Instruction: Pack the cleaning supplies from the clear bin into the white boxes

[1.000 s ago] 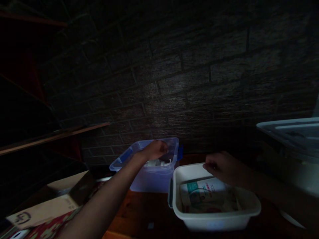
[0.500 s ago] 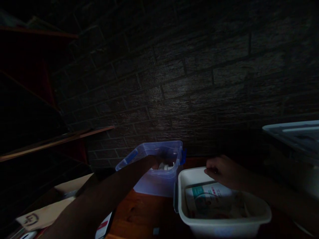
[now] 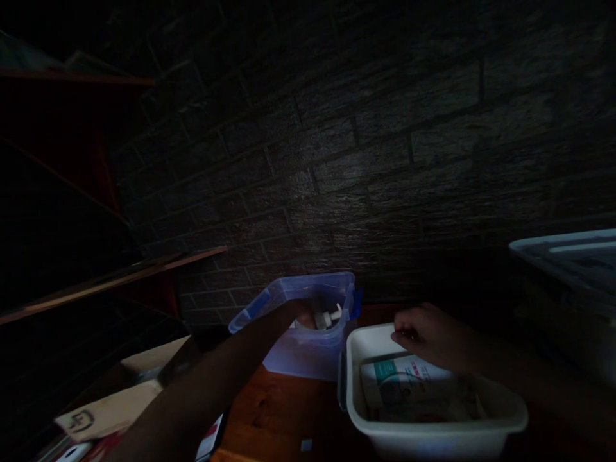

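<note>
The scene is very dark. My left hand (image 3: 301,312) reaches down into a clear blue-latched plastic box (image 3: 289,343) at the back of the wooden table. Its fingers are closed round a small white pump-top bottle (image 3: 328,316) whose nozzle sticks out to the right. My right hand (image 3: 426,335) rests curled on the far rim of a white tub (image 3: 436,434) to the right. A printed packet (image 3: 414,387) lies flat inside that tub, just under the hand.
A dark brick wall stands close behind both containers. A cardboard box (image 3: 110,410) lies at the lower left under a slanted wooden shelf (image 3: 120,279). A pale lidded bin (image 3: 572,256) sits at the far right. Bare wooden table (image 3: 269,417) shows between my arms.
My left hand dropped from the blue box's rim down inside it and closed on the white pump bottle, now tilted up. My right hand stayed on the tub's rim.
</note>
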`<state>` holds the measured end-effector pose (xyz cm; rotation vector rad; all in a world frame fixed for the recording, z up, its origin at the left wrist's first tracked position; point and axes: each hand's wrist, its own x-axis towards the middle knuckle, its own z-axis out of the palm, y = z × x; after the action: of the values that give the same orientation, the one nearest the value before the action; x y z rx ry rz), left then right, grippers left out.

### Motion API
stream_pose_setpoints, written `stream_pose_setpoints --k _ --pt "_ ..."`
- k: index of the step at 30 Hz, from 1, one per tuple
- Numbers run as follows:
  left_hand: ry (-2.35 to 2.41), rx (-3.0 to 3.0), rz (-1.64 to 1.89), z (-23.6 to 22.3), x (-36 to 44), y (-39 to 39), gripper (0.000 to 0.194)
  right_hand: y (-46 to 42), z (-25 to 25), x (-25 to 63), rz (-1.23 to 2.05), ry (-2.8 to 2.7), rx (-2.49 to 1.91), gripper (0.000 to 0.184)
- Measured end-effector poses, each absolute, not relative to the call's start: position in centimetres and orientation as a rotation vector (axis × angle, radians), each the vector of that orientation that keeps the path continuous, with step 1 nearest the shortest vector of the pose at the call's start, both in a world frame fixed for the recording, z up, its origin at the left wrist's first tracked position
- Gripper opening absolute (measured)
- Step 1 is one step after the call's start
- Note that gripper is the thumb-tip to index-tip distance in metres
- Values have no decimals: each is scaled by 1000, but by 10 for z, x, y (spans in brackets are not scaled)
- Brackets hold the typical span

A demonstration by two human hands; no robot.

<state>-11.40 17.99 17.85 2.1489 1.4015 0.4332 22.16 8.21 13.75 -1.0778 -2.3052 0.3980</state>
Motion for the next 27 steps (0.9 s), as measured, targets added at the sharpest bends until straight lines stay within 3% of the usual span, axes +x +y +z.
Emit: stream_pose_setpoints --k 5,14,17,21,23,27 --pt "1697 2155 249 204 -123 186 37 80 145 222 408 -2298 -1060 27" --pt "1517 2079 745 270 -121 150 49 83 162 232 506 -2155 -995 31" --pt "1280 1988 984 253 -78 121 55 84 163 232 631 -1920 -937 28" --pt "960 1808 1086 208 2 92 59 87 155 227 911 -1756 -770 67" --pt "709 1475 1169 190 35 87 57 90 149 226 992 -1765 -664 77" --pt "499 1322 1112 177 64 91 54 97 139 229 986 -1668 -547 72"
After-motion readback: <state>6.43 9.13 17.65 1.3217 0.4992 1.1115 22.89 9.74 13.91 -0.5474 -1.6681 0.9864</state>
